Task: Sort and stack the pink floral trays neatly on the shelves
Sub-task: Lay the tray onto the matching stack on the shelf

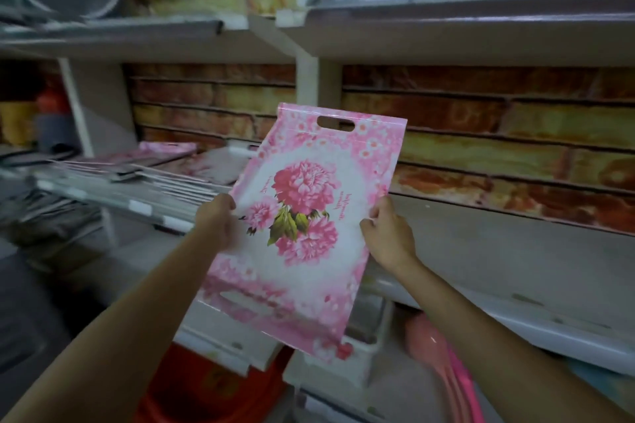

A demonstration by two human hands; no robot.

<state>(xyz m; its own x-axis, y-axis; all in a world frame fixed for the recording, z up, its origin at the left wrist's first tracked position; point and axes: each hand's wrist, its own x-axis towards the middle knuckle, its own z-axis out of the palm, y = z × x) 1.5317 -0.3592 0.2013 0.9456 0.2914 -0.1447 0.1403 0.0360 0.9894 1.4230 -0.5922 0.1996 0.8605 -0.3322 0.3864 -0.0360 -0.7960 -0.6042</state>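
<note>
Hands grip one pink floral tray [305, 227] by its long edges, left hand [216, 220] and right hand [388, 233], above the shelf's front edge [515, 316]; more trays [137, 175] lie stacked at left.

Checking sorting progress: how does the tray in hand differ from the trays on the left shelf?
The held tray is up in the air, tilted, its flower face toward the camera; the shelf trays lie flat in an overlapping pile. The left hand and right hand grip the held tray's sides; nothing touches the shelf trays. Both look pink and floral.
</note>
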